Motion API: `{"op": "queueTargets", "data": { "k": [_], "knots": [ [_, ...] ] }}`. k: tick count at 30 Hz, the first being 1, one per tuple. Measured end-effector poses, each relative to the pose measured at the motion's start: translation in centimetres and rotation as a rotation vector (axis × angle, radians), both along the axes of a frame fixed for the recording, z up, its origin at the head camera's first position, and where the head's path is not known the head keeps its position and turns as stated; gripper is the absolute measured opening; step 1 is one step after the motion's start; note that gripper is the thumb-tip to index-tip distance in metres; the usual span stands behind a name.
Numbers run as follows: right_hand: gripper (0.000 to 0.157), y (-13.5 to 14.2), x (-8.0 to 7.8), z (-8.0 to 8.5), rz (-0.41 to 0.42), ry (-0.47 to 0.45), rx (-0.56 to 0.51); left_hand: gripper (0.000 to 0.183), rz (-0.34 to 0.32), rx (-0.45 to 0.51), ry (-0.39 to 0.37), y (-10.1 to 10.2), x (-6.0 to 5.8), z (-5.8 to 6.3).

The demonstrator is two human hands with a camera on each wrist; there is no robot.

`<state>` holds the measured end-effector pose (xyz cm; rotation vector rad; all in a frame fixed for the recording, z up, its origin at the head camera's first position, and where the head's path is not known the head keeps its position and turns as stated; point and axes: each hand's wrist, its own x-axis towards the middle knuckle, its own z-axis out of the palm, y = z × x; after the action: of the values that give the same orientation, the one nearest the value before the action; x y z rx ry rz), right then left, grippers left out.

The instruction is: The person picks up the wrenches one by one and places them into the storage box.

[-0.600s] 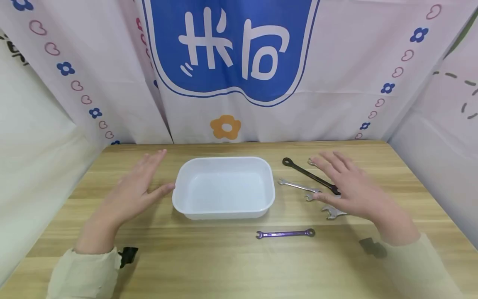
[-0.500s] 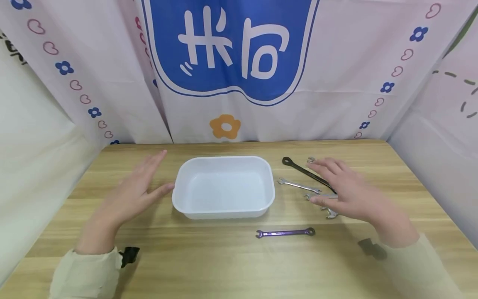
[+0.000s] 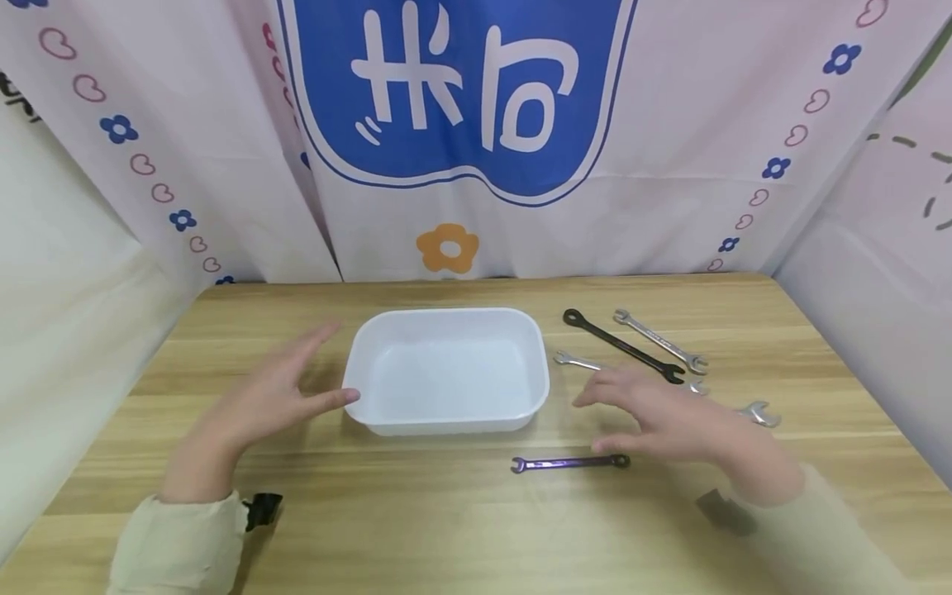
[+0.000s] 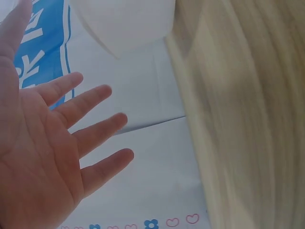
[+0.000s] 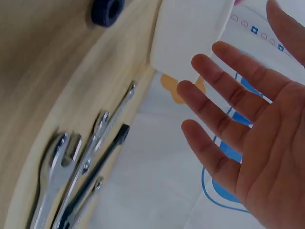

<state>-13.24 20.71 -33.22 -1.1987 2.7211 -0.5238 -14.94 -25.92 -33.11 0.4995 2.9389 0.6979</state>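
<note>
In the head view, an empty white plastic tub (image 3: 446, 376) sits at mid-table. My left hand (image 3: 260, 405) is on its left, fingers spread and thumb tip overlapping the rim; the left wrist view shows the palm bare. My right hand (image 3: 669, 417) hovers over the table right of the tub, fingers apart and slightly bent, holding nothing. Below its thumb lies a purple combination wrench (image 3: 568, 464). Beyond the hand are a black wrench (image 3: 621, 345) and a silver wrench (image 3: 660, 340). Another silver wrench (image 3: 576, 359) is partly covered by the fingers.
A larger silver wrench end (image 3: 760, 414) shows beside the right wrist, with another silver end (image 3: 697, 387) above it. The wooden table (image 3: 416, 529) ends at a printed white cloth (image 3: 669, 223) behind, and cloth also hangs at both sides.
My right hand has moved left and toward the front, from over the silver wrenches to above the purple wrench. My left hand has shifted slightly right, its thumb now over the tub's rim.
</note>
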Motion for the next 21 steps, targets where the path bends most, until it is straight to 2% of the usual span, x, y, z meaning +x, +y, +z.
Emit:
{"op": "queueTargets", "data": {
  "k": [5,12,17,21],
  "knots": [
    [0.037,-0.7,-0.2,-0.7,0.066,-0.101,-0.001,0.097,0.011,0.026,-0.043,0.2,0.0,-0.3],
    [0.036,-1.8,-0.7,-1.6,0.154,-0.155,0.047,0.092,-0.014,0.065,-0.044,0.2,-0.2,-1.0],
    [0.033,-2.4,-1.0,-2.0,0.167,-0.199,0.075,0.092,-0.028,0.071,-0.055,0.1,0.0,-1.1],
    [0.030,-2.6,-1.2,-2.3,0.141,-0.237,0.084,0.093,-0.027,0.060,-0.076,0.3,0.1,-1.1]
  ]
}}
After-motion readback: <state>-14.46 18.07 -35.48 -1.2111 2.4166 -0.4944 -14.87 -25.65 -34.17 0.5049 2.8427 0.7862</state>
